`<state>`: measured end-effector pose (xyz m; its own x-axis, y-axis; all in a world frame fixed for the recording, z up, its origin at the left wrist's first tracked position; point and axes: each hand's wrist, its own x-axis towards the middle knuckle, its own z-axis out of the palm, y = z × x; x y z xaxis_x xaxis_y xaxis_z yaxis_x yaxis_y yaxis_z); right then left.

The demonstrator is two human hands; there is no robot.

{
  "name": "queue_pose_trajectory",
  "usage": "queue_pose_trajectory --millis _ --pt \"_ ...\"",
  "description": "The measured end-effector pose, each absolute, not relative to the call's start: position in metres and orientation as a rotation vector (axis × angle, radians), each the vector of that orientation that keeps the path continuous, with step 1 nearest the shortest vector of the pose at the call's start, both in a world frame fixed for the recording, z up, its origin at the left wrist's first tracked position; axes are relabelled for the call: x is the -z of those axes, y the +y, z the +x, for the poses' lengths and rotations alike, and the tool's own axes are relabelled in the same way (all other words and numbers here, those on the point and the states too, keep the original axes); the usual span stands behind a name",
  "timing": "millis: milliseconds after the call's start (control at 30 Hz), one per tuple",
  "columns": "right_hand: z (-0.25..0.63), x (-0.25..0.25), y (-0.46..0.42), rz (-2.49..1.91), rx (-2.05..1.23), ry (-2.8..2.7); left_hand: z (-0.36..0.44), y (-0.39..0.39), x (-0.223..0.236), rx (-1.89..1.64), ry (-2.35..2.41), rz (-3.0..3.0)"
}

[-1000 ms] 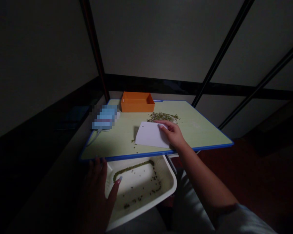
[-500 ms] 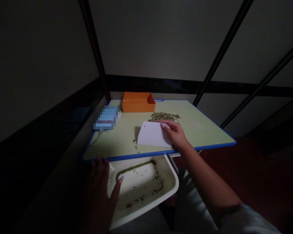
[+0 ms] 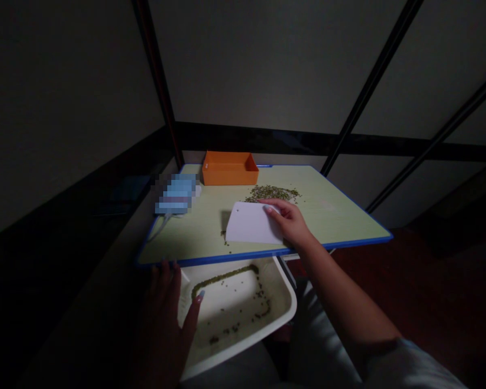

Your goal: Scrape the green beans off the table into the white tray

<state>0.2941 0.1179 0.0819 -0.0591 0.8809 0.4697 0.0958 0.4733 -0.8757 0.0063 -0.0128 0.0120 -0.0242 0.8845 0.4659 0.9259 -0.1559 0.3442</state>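
Note:
My right hand (image 3: 289, 220) pinches a white flat scraper (image 3: 251, 222) with a small hole in one corner, its thumb on the near face. The scraper stands tilted on the table, its lower edge close to the front rim. Just behind it lies a loose heap of small green beans (image 3: 272, 193), and a few stray ones sit by its left end. My left hand (image 3: 170, 308), largely in shadow, grips the left side of a white basin (image 3: 285, 300), thumb over the inside. More beans line the basin's floor, mostly along its edges.
An orange open box (image 3: 230, 177) stands at the table's back left. Left of it is a pixelated bluish object (image 3: 177, 194) with a pale cable. The table (image 3: 332, 219) has a blue rim, and the basin sits below its front edge. Walls rise behind and left.
My right hand and the scraper have shifted very slightly to the left. My left hand stays on the basin.

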Motion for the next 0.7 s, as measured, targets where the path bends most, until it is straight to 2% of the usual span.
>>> queue_pose_trajectory --millis 700 --pt "0.2911 -0.0855 0.1161 -0.932 -0.852 -1.641 0.0058 -0.0125 -0.0127 0.936 -2.018 -2.164"
